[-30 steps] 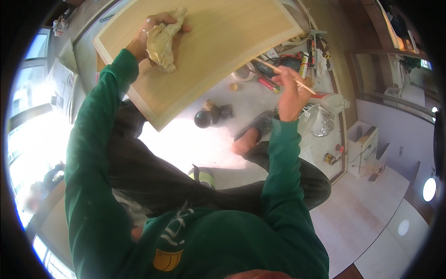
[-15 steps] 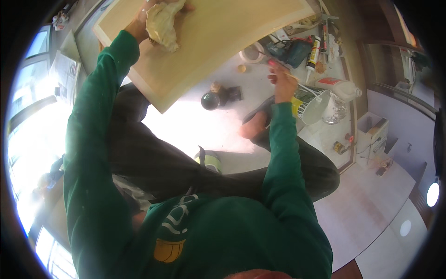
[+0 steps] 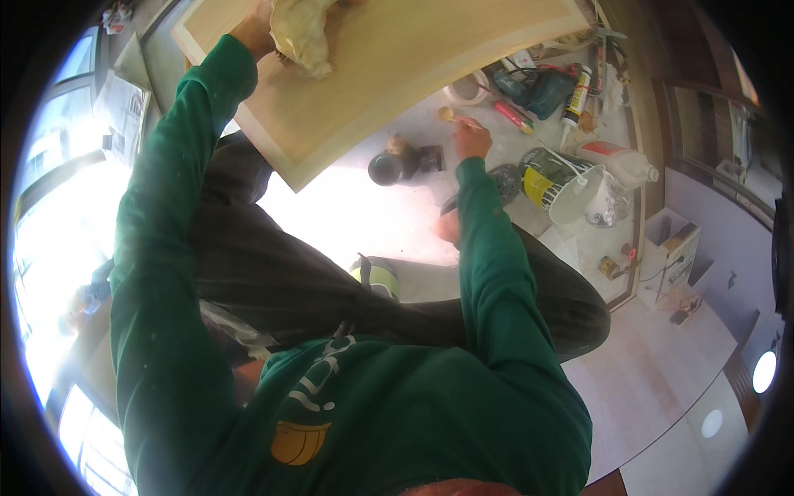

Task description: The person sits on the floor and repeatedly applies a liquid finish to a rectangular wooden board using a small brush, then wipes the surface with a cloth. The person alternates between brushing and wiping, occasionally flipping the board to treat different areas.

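My left hand [image 3: 252, 33], at the top, is closed on a crumpled cream cloth [image 3: 302, 37] against the pale wooden board [image 3: 405, 37]; its fingers are partly hidden. Beyond the board's lower edge, my right hand [image 3: 471, 136] pinches a thin wooden stick [image 3: 468, 124], small in view and mostly hard to make out, beside a small round yellowish cup or cap [image 3: 445, 113]. A red tube [image 3: 513, 116] lies just past that hand. To its left are a dark round container [image 3: 385, 168] and a small brown lump [image 3: 398, 142].
Tools, a caulk tube [image 3: 577, 95], a white paint bucket [image 3: 561, 188], a red-labelled jug [image 3: 612, 157] and crumpled foil [image 3: 605, 208] crowd the right. My crossed legs [image 3: 273, 273] fill the middle below the board. A white box [image 3: 666, 252] stands farther right, and bright windows are left.
My right hand has moved up and leftward with the stick, to the small cup. My left hand and cloth sit higher in view, and more of the bucket shows.
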Available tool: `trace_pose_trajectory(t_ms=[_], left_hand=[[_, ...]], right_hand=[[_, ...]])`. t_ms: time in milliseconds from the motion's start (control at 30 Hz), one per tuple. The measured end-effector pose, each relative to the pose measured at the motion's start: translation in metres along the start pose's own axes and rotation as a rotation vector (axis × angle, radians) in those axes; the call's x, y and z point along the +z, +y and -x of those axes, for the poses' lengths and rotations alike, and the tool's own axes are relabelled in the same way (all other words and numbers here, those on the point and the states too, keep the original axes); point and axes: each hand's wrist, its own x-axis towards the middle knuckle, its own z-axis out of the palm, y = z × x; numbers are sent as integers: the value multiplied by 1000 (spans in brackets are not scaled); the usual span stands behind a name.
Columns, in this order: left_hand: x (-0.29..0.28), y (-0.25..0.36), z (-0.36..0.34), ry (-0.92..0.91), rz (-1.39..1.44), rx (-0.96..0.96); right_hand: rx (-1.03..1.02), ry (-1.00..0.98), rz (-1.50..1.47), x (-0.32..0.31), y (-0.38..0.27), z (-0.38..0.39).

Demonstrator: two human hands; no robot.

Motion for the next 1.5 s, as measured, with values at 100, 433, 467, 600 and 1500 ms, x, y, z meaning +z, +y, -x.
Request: trace_pose_trajectory(t_ms=[100, 433, 467, 600, 1500], left_hand=[[0, -1, 5, 27, -9, 6], [5, 1, 7, 66, -34, -8], [5, 1, 6, 74, -40, -11], [4, 2, 4, 122, -60, -35], [14, -6, 3, 379, -32, -59]], right_hand=[[33, 36, -148, -7, -21, 10], [205, 36, -236, -22, -24, 21], [243, 37, -310, -24, -22, 22], [400, 40, -523, -36, -17, 32], [-242, 208, -708, -191, -228, -15]])
